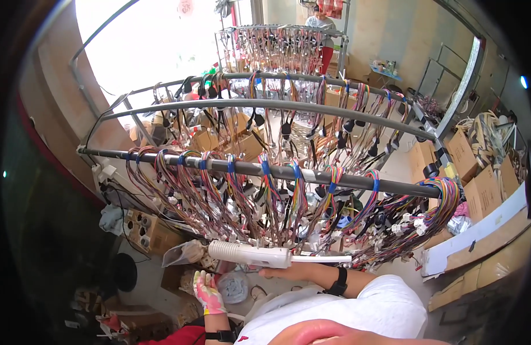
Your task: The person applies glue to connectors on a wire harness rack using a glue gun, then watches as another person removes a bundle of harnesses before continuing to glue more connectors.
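My left hand point(208, 294) is in a white, pink and yellow patterned glove. Its fingers point up, slightly apart, and nothing shows in them. My right hand point(272, 273) reaches across in front of my white shirt, right below a white plastic tool point(249, 255) with a ribbed body and a thin white rod. The tool covers most of the fingers, so whether they grip it is unclear. Just beyond hang bundles of multicoloured wire harnesses point(268, 195), tied with blue bands over a grey rail point(216, 165). White connectors dangle at their lower ends.
More rails with harnesses and black plugs point(286, 127) stand behind. Cardboard boxes point(482, 192) line the right side. Another box point(153, 234) with round openings sits at left, near a black round stool point(124, 271). A person point(321, 23) stands at the far rack.
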`<state>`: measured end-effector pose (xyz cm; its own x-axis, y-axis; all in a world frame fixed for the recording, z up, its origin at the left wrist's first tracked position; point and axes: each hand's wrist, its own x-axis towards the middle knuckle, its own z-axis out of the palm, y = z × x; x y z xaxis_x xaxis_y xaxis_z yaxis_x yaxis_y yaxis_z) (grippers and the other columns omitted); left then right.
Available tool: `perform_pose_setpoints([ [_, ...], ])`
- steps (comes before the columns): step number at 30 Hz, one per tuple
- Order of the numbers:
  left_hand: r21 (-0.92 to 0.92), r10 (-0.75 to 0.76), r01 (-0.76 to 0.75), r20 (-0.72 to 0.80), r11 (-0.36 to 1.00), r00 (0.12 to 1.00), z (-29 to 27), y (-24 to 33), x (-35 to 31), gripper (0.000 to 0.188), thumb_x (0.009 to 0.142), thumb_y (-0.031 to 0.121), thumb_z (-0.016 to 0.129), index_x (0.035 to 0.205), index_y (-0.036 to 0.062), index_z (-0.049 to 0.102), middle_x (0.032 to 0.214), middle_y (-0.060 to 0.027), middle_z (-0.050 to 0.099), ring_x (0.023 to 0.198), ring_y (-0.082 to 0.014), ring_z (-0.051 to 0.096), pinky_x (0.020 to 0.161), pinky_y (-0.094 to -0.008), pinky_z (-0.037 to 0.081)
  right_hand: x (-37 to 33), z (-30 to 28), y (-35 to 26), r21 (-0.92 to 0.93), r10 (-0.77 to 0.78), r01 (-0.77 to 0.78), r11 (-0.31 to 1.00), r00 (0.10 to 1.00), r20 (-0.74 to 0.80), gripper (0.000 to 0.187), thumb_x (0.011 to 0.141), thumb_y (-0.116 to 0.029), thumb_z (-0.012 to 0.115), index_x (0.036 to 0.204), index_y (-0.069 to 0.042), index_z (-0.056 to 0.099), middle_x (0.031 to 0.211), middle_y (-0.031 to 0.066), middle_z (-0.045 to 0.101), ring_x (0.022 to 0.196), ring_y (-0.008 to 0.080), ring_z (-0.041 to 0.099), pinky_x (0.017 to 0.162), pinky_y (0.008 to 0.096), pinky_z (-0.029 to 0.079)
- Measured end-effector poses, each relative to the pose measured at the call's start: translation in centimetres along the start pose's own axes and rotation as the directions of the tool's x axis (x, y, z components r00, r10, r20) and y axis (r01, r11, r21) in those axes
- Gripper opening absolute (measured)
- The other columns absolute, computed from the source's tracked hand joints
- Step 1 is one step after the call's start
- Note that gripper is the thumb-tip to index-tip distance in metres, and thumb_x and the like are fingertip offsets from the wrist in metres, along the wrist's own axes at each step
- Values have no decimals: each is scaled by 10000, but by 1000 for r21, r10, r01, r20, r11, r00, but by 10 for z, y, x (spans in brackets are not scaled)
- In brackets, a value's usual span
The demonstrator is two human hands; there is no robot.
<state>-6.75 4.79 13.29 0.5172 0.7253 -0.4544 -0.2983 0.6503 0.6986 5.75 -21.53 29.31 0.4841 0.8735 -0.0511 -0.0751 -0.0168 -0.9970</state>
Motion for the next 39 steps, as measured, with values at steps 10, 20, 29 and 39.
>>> perform_pose_setpoints([
  [10, 50, 132, -126, -154, 991, 979, -22, 17, 20, 414, 868, 217, 550, 1251, 178, 398, 1136, -20, 542, 929, -167, 557, 806, -297, 440, 5, 10, 0, -39, 27, -30, 999, 997, -75, 359, 841, -198, 647, 1152, -48, 548, 1027, 43, 624, 954, 129, 569, 854, 279, 459],
  [20, -45, 52, -59, -137, 997, 989, -20, 8, 7, 432, 857, 199, 587, 1246, 159, 404, 1186, -53, 520, 1005, -203, 532, 848, -312, 452, 7, 11, 9, 30, 102, -101, 994, 993, -52, 366, 852, -183, 634, 1177, -48, 534, 1045, 48, 620, 985, 128, 563, 870, 273, 452],
  [29, -23, 11, -13, -101, 1000, 995, -27, -15, 8, 425, 850, 177, 585, 1241, 151, 421, 1174, -38, 516, 1010, -200, 534, 833, -311, 457, 8, 11, 32, 91, -68, 74, 993, 995, -70, 414, 876, -228, 608, 1240, -60, 504, 1123, 29, 611, 1003, 108, 539, 848, 253, 448],
  [39, 8, -38, 39, -69, 999, 997, -29, -23, 5, 409, 850, 171, 586, 1227, 133, 433, 1145, -44, 523, 961, -192, 543, 803, -301, 471, 9, 9, 36, 95, -32, 33, 995, 999, -10, 419, 888, -135, 574, 1274, -43, 441, 1162, 58, 564, 1088, 137, 513, 968, 284, 389],
])
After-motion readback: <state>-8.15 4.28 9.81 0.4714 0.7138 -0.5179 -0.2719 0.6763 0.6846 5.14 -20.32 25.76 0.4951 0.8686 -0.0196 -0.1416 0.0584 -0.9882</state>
